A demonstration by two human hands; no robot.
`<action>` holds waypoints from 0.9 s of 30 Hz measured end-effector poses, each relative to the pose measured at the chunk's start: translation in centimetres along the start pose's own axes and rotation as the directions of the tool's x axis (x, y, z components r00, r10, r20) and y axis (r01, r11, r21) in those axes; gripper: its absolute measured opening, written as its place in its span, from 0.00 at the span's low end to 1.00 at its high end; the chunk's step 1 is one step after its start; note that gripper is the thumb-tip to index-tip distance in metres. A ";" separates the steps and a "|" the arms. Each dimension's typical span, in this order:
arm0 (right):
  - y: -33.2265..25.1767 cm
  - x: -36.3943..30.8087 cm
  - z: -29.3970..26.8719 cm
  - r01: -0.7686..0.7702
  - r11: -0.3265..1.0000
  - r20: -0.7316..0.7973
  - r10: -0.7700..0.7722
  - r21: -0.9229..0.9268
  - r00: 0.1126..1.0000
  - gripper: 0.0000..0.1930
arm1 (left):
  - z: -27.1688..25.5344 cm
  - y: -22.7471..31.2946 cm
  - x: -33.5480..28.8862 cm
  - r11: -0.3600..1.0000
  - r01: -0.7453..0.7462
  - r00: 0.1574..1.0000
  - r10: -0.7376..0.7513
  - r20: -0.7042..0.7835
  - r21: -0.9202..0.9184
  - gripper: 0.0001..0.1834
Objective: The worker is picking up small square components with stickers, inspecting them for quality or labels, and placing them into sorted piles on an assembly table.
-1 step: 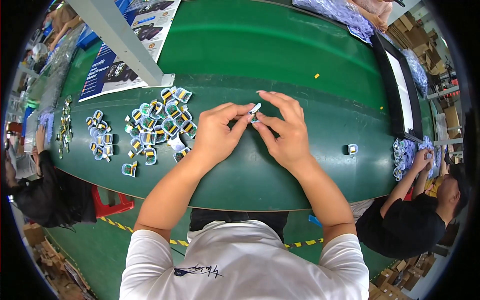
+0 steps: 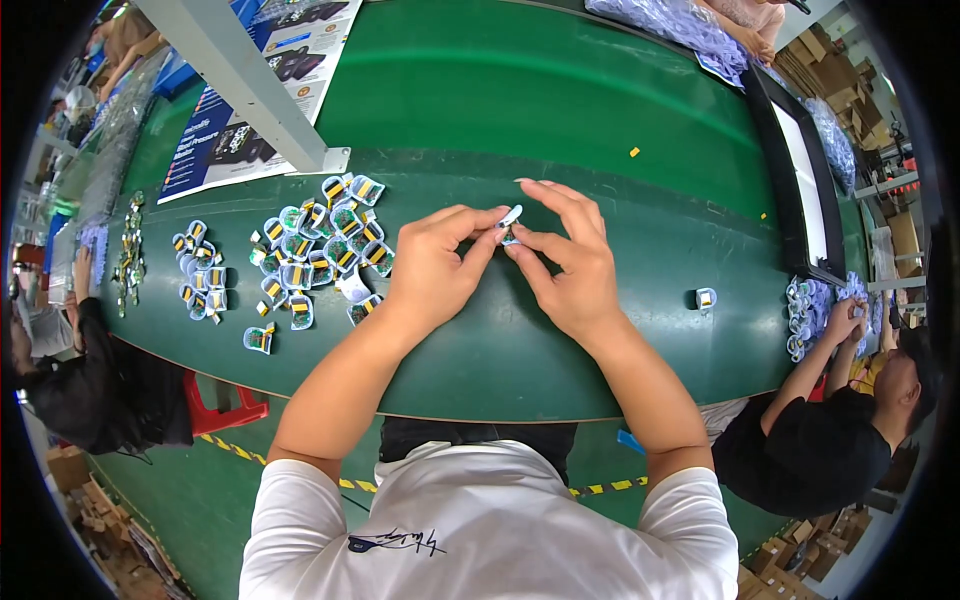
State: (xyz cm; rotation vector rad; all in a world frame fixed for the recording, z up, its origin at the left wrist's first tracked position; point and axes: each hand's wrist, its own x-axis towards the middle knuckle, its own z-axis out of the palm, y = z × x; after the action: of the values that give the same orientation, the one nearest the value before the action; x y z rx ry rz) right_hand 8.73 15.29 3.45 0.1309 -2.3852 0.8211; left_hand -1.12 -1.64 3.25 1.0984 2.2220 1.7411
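Observation:
Between my two hands, over the middle of the green table, is a small light-blue plastic shell with a green circuit board in it. My left hand pinches it from the left with thumb and forefinger. On the other side my right hand touches its lower part with thumb and forefinger, the remaining fingers raised. Part of the piece is hidden by fingertips. To the left lies a loose heap of similar shells with circuit boards, many carrying a yellow-and-black part. A smaller cluster of them sits farther left.
One lone shell lies to the right. A grey metal post rises beside a printed poster. A black-framed tray stands at the right, near a co-worker with more shells. Another person sits at left.

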 end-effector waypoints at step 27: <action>1.0 -0.2 -3.4 -0.301 0.895 0.231 0.234 0.328 0.945 0.13 | 1.5 -0.6 -0.8 0.938 0.113 0.989 -0.074 0.129 -0.328 0.26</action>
State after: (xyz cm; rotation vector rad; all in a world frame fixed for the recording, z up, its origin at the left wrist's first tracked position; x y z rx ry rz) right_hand 10.38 18.09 4.96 0.0220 -2.4325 1.4342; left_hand -0.05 -1.01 1.99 0.9693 1.7927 1.8724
